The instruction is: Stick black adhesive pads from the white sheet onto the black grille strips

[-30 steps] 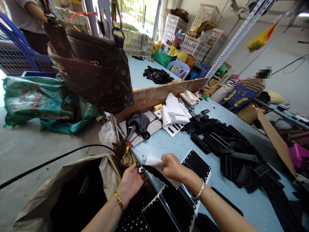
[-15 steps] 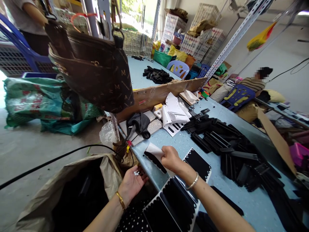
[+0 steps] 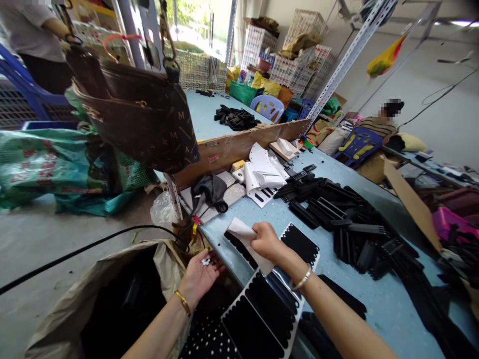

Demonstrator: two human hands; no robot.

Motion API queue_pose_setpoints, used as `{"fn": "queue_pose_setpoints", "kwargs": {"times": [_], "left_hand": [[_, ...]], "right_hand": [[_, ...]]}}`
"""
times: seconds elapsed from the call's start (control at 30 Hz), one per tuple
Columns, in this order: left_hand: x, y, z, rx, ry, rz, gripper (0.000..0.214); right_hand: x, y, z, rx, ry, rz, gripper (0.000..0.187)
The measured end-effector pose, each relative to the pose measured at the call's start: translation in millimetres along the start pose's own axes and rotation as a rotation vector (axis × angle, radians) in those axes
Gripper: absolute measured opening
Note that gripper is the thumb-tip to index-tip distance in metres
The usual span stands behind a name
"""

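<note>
My right hand point(image 3: 266, 241) is closed on a white-backed sheet point(image 3: 243, 233) with a black scalloped edge, held over the near edge of the pale blue table point(image 3: 277, 212). Just off that edge, my left hand point(image 3: 200, 276) lies palm up, cupped, with a few small white bits point(image 3: 205, 261) in it, above a large open brown paper sack point(image 3: 112, 294). More black scalloped sheets on white backing point(image 3: 262, 319) hang over the table's near edge below my right wrist.
A heap of black flat parts point(image 3: 337, 209) covers the table's middle and right. White punched sheets point(image 3: 264, 179), a cardboard divider point(image 3: 239, 144) and a brown patterned bag point(image 3: 138, 119) hanging from a post are further back. A seated person point(image 3: 377, 124) is far right, another stands far left point(image 3: 33, 45).
My right hand pulled the sheet away from my left hand and up onto the table. My left hand turned palm up, holding the white bits.
</note>
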State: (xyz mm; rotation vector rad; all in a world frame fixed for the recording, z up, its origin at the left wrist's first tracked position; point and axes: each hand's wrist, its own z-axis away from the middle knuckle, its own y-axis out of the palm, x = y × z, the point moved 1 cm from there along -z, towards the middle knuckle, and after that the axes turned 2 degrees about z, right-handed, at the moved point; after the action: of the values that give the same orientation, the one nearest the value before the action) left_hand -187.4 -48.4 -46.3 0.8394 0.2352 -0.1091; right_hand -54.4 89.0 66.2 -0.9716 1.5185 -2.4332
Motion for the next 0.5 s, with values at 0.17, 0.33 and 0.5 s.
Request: {"fn": "queue_pose_setpoints", "kwargs": {"times": [0.17,0.33,0.5], "left_hand": [[-9,5.8,2,-0.009,0.031,-0.045,0.034],[-9,10.5,6,-0.025,0.016,-0.115,0.035],[-10,2.8,31,-0.083,-0.092,-0.296,0.030]], "right_hand": [[11,11,2,0.071,-0.005,-0.134,0.022],[-2,-2,28,0.096,-0.030,-0.387,0.015],[-39,-19,83,-0.045,0.051,-0.682,0.012]]}}
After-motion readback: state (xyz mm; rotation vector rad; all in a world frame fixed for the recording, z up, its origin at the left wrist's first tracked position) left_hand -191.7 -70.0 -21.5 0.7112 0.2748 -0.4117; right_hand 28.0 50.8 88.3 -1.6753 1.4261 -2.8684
